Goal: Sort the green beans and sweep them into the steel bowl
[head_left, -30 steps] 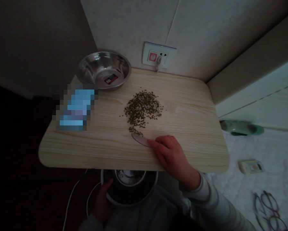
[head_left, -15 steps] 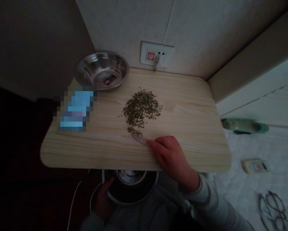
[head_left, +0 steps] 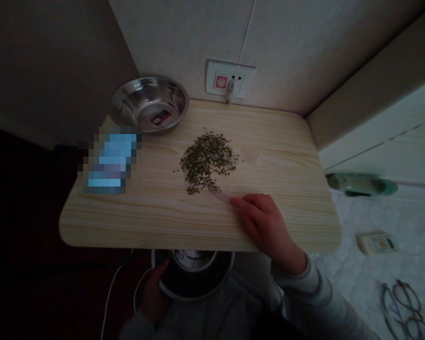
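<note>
My right hand (head_left: pixel 265 224) pinches a thin translucent blade-like tool (head_left: pixel 220 194) over the table, with the forefinger stretched along it. The tool's tip touches the near edge of a loose heap of small green beans or seeds (head_left: pixel 207 156). A curved gap in the heap lies just beyond the tip. Below the table's front edge, my left hand (head_left: pixel 157 288) grips the left side of a dark round container with a pale rim (head_left: pixel 194 285). A shiny round metal part shows inside it, partly hidden by the tabletop.
On the wood-grain table (head_left: pixel 286 165) stand a steel bowl (head_left: pixel 150 104) at the back left and a blurred-out lit phone-like screen (head_left: pixel 113 160). A wall socket (head_left: pixel 229 79) holds a plug. To the right lie a green bottle (head_left: pixel 363 184), a small device (head_left: pixel 378 243) and glasses (head_left: pixel 403 302).
My right hand and the tool have moved right and slightly away from me. Seeds at the near edge of the heap have shifted. My left hand stays on the container.
</note>
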`<state>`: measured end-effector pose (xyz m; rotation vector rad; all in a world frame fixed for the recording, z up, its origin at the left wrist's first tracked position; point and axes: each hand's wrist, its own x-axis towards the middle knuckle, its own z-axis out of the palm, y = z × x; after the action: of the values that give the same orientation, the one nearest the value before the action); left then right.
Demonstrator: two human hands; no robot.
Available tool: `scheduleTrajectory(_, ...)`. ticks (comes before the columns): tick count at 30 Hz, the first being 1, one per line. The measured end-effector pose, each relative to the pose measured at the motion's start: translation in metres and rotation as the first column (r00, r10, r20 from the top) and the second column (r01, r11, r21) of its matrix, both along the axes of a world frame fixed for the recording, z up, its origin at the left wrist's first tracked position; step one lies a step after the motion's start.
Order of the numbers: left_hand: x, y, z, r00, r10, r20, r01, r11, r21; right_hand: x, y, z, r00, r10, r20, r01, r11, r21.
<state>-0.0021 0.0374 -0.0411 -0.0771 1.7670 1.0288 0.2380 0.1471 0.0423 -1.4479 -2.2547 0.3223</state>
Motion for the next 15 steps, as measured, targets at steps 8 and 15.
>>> scheduleTrajectory(8,-0.007,-0.006,-0.004,0.986,-0.138,-0.095,0.142,0.989,0.039,0.024,-0.028,0.002,0.996,0.022,0.088,-0.020,1.000,-0.020)
scheduleTrajectory(15,-0.007,-0.009,-0.010,0.952,-0.260,-0.163,0.275,0.958,0.080,0.034,-0.042,0.000,0.980,-0.056,0.191,0.067,0.996,-0.053)
